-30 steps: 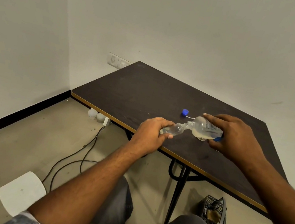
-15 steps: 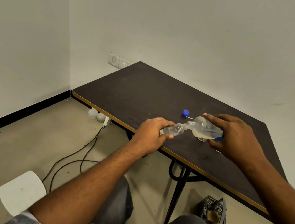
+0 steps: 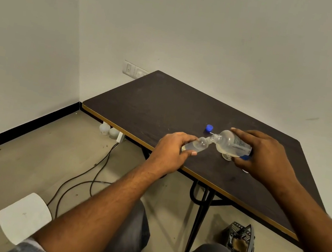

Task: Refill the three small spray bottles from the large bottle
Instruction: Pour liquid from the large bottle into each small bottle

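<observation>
Bare white walls meet in a corner at upper left; a dark table w/ a yellow edge fills centre-right. At lower left, a white stool seat sits on the floor.

Just left of centre, the left hand curls thumb and fingers round the small spray bottle. It is held tilted over the table's near edge, neck pointing up-right, sprayer off. It's clear plastic, prob. light and a bit squashy, so grip the body w/o squeezing. It looks partly filled w/ clear liquid (level hard to read).

Behind the necks, a blue cap lies on the table.

Right of centre, the large bottle lies nearly level, mouth at the small one's neck, w/ a shallow pool along its lower side. The right hand wraps its base end, fingers on top, thumb below. Wet plastic may slip, so the labelled body is the best hold.

At lower right, a black crate sits on the floor.
</observation>
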